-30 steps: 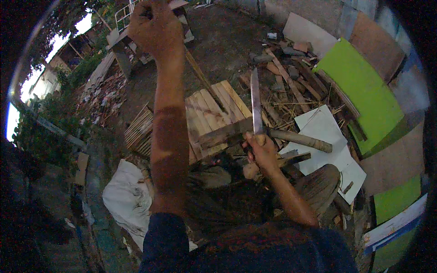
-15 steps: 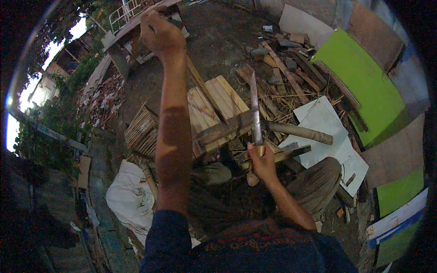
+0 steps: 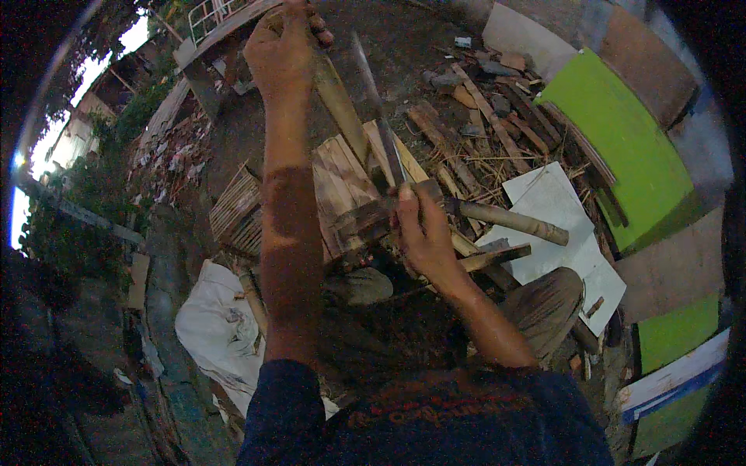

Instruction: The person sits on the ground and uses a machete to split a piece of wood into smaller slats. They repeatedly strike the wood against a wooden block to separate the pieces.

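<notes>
My left hand [image 3: 281,58] is raised far out at the upper middle, its fingers closed round the top of a bamboo strip [image 3: 342,113]. From there the strip slants down to the right, toward a slatted wooden surface [image 3: 336,175]. My right hand [image 3: 426,237] grips a long knife [image 3: 381,116], whose straight blade points up and leftward beside the strip. A gap shows between blade and strip higher up; lower down I cannot tell whether they touch. The knife's handle is mostly hidden in my fist. A dark wooden beam [image 3: 361,223] lies just left of that hand.
A round bamboo pole [image 3: 517,221] sticks out rightward over a white panel [image 3: 548,210]. Scrap wood [image 3: 497,116] is heaped beyond it, and a green board [image 3: 622,140] leans at the right. A white sack [image 3: 217,334] and a bundle of thin slats [image 3: 237,211] are at the left.
My right hand has moved up and left, and the blade has swung from upright to a leftward tilt. The bamboo strip now shows a broader face. My left hand has shifted slightly.
</notes>
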### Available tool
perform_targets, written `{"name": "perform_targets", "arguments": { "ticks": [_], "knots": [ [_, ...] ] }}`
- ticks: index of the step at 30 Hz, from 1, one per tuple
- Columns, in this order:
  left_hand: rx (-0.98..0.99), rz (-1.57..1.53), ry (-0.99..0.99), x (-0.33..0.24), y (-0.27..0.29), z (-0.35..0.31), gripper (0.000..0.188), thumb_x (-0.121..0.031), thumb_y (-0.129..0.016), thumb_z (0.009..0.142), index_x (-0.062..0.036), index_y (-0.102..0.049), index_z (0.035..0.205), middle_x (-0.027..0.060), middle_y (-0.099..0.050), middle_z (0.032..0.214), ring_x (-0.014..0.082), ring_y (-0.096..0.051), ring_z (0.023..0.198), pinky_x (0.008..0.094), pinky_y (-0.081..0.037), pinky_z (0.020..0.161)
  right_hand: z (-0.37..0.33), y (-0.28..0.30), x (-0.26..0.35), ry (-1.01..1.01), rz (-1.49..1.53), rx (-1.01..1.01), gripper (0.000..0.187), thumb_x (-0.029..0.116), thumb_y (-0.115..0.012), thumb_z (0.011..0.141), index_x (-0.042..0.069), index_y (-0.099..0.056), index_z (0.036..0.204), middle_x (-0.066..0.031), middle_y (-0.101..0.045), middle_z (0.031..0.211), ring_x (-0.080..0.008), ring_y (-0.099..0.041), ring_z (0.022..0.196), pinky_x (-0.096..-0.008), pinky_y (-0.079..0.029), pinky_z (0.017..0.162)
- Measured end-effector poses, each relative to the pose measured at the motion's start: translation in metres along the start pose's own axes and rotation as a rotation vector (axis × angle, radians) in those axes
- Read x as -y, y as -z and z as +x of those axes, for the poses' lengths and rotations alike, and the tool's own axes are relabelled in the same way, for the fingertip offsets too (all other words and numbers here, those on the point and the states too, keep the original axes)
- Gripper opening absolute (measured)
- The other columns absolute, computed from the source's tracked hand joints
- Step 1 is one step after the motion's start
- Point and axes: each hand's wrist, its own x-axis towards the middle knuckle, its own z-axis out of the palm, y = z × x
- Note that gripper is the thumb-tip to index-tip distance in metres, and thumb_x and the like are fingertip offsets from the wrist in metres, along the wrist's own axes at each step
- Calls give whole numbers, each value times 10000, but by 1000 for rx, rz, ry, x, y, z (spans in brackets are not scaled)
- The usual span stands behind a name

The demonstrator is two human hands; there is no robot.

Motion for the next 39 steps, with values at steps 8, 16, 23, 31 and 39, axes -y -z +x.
{"name": "perform_targets", "arguments": {
  "ticks": [8, 16, 23, 31, 39],
  "knots": [
    [-18, -20, 16, -20, 14, -25, 427, -420, -544, 1040, -28, -708, 996, 84, -711, 836, 218, -674, 745, 357, -518, 674, -13, 4, -45, -117, -418, 68, 417, 330, -451, 1080, -64, -575, 1140, -235, -650, 822, -351, -661, 799, -457, -504, 747],
    [-12, -450, 62, -26, -4, -35, 488, -464, -597, 1010, -5, -672, 865, 49, -649, 691, 152, -600, 601, 330, -479, 613, -15, -9, -4, -110, -288, 53, 389, 305, -476, 1066, -63, -579, 1138, -258, -656, 828, -417, -664, 810, -479, -500, 724],
    [-43, -360, 78, -3, -14, -54, 383, -373, -651, 1001, -26, -656, 838, 33, -623, 649, 102, -577, 560, 264, -437, 532, -54, 2, -98, -210, -385, 75, 344, 305, -506, 1062, -30, -565, 1017, -179, -614, 732, -270, -561, 628, -431, -448, 615],
    [-233, -373, 47, -29, 29, -25, 392, -380, -650, 998, -30, -655, 821, 42, -626, 644, 127, -585, 550, 270, -450, 531, -51, 15, -62, -142, -242, 15, 383, 331, -487, 1069, -42, -560, 1020, -73, -525, 666, -165, -511, 607, -389, -398, 559],
    [-74, -412, 77, -29, 64, -19, 466, -447, -614, 1007, -24, -645, 814, 56, -642, 670, 142, -611, 588, 279, -454, 544, 9, 26, -138, -74, -573, -13, 421, 369, -624, 993, -40, -538, 945, -174, -588, 682, -336, -626, 652, -440, -474, 591]
  ]
}}
